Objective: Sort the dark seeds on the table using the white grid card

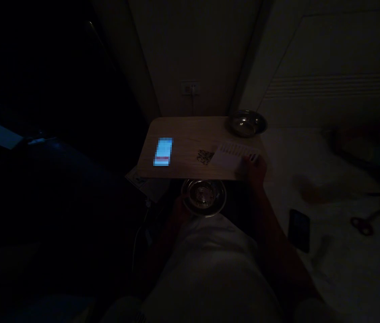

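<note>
The scene is very dark. My left hand point(182, 208) grips the rim of a round metal bowl point(204, 211), held just below the front edge of the wooden table point(183, 130). Small dark bits lie in that bowl. At the table's right side, my right hand point(256, 170) is closed on a white printed card point(228, 154), which lies low over the tabletop. Against the card's left edge sits a small patch of dark seed-like bits point(204, 156); their kind is too dim to tell.
A second metal bowl point(248, 124) stands at the table's back right corner. A lit phone point(163, 151) lies on the left. Right of the table, a dark phone point(299, 230) and scissors point(363, 224) rest on a pale surface. A plugged-in cord hangs from the wall socket point(190, 88).
</note>
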Action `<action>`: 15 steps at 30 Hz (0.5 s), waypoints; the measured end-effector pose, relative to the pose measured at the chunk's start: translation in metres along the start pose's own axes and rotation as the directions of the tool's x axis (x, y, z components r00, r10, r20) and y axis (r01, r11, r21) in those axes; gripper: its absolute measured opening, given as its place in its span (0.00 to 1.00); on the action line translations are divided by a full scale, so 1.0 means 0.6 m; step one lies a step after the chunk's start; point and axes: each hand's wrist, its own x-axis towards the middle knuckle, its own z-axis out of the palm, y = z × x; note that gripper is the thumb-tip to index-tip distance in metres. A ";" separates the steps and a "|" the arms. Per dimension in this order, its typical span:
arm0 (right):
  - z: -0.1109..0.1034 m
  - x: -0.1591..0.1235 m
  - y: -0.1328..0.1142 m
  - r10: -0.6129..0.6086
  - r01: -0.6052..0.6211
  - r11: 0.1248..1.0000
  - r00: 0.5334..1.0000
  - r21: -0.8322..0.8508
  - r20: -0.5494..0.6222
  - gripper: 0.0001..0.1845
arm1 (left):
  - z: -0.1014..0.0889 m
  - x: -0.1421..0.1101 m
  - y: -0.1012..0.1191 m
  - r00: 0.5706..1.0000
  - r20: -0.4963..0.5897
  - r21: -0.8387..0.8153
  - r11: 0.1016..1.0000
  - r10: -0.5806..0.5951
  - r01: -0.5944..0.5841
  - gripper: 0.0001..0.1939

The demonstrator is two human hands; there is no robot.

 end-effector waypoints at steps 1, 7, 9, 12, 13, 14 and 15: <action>0.000 -0.001 -0.002 0.005 -0.005 1.000 0.999 -0.007 -0.033 0.14 | 0.000 0.001 0.000 1.000 -0.003 -0.004 1.000 -0.002 0.002 0.10; -0.001 -0.001 -0.024 0.006 -0.004 1.000 0.984 0.014 -0.176 0.10 | 0.004 0.002 0.004 0.998 -0.045 -0.053 0.998 -0.035 0.032 0.11; -0.001 -0.001 -0.031 -0.012 0.011 1.000 0.983 -0.003 -0.183 0.09 | 0.006 0.001 0.006 0.998 -0.028 -0.057 0.997 -0.052 0.050 0.11; 0.000 -0.005 -0.037 -0.045 0.044 0.999 0.984 -0.009 -0.170 0.09 | 0.008 -0.003 0.006 0.998 -0.007 -0.061 0.997 -0.056 0.055 0.12; 0.001 -0.007 -0.038 -0.053 0.053 0.999 0.986 -0.003 -0.158 0.09 | 0.009 -0.004 0.006 0.999 -0.009 -0.061 0.997 -0.049 0.048 0.12; 0.002 -0.009 -0.038 -0.059 0.060 0.998 0.988 0.003 -0.144 0.10 | 0.010 -0.005 0.005 0.999 -0.019 -0.060 0.998 -0.035 0.034 0.11; 0.004 -0.011 -0.037 -0.062 0.064 0.998 0.989 0.008 -0.130 0.10 | 0.010 -0.005 0.005 0.999 -0.029 -0.057 0.998 -0.025 0.024 0.11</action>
